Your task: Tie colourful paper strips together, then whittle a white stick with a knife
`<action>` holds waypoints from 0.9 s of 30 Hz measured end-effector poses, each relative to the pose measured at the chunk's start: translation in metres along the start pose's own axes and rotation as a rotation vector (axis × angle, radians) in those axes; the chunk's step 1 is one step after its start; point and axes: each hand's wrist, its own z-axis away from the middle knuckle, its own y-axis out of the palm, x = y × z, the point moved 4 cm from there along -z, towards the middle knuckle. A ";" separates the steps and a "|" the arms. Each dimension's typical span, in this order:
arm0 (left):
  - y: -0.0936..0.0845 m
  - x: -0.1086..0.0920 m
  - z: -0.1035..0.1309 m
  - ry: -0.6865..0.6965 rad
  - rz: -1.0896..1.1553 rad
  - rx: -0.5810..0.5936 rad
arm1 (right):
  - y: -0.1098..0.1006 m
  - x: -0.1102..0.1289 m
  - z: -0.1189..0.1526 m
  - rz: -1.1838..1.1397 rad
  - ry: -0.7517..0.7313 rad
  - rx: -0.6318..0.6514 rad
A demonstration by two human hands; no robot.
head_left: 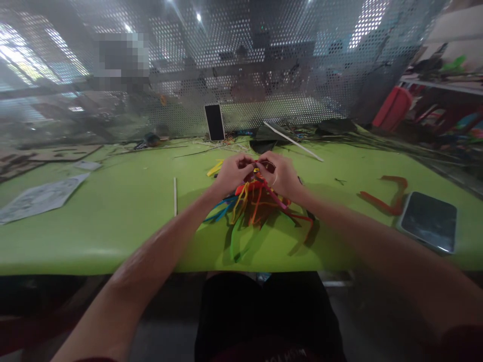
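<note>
A bundle of colourful narrow strips (253, 190), in red, orange, yellow, blue and green, fans out over the green tabletop (128, 221) toward me. Both hands meet at its far end. My left hand (233, 173) is closed there, thumb and fingers pinched together. Close against it, my right hand (279, 173) is pinched on the same end, and a thin pale loop, perhaps a thread or band, shows by its fingers. Exactly what lies between the fingertips is hidden. Loose strip ends hang below both wrists.
Behind the hands, a phone (215, 122) leans upright near a perforated metal screen (241, 65). Dark scraps and a white stick (294, 142) lie at the back. On the right are a bent orange strip (394, 201) and another phone (429, 221); on the left, a printed sheet (43, 197) and a short stick (175, 197).
</note>
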 end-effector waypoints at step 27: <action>-0.003 0.001 0.005 0.303 -0.629 0.016 | 0.006 0.001 0.001 0.332 0.017 0.234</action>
